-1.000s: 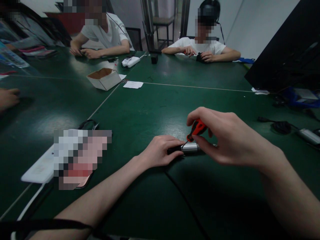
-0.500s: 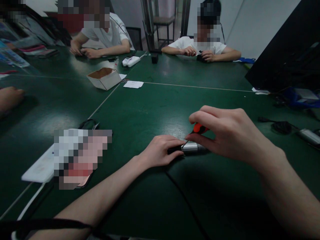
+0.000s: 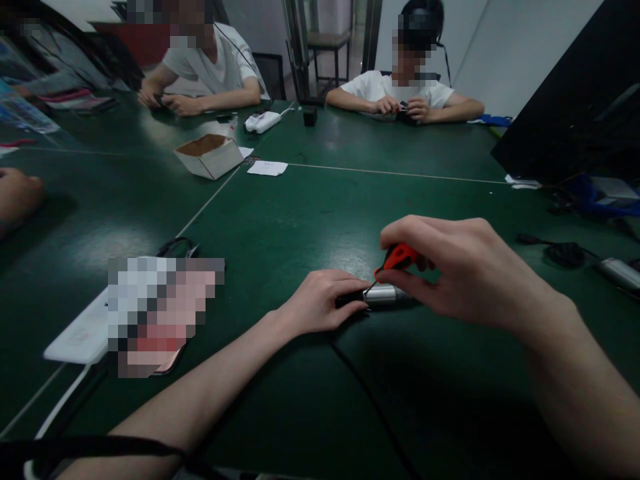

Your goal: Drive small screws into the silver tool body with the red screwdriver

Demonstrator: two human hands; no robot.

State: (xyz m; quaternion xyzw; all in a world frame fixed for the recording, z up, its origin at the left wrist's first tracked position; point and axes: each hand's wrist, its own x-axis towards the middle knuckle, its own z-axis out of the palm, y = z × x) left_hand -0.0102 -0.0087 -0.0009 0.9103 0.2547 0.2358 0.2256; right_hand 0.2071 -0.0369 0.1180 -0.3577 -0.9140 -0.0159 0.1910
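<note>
My left hand [image 3: 320, 300] lies on the table with its fingers and thumb closed around the black end of a silver-and-black cylindrical device [image 3: 384, 295]. The device rests on its side, and its far end is partly hidden behind my right thumb. Above it, my right hand [image 3: 445, 267] pinches a screwdriver [image 3: 401, 255] by its red-and-black handle. The thin shaft slants down to the left, and its tip meets the device near the edge of the silver part, beside my left fingertips.
A black cable [image 3: 370, 393] runs toward me. On the left lie a white power strip [image 3: 70, 340] and a pink phone [image 3: 173, 360]. Farther off are an open box [image 3: 213, 160] and a paper slip [image 3: 267, 168]. A dark panel [image 3: 565, 100] leans right. Two people sit opposite; another person's hand [image 3: 20, 197] is left.
The screwdriver handle has turned in my right fingers and shows more of its red side. My right hand has shifted slightly; my left hand and the device have stayed put.
</note>
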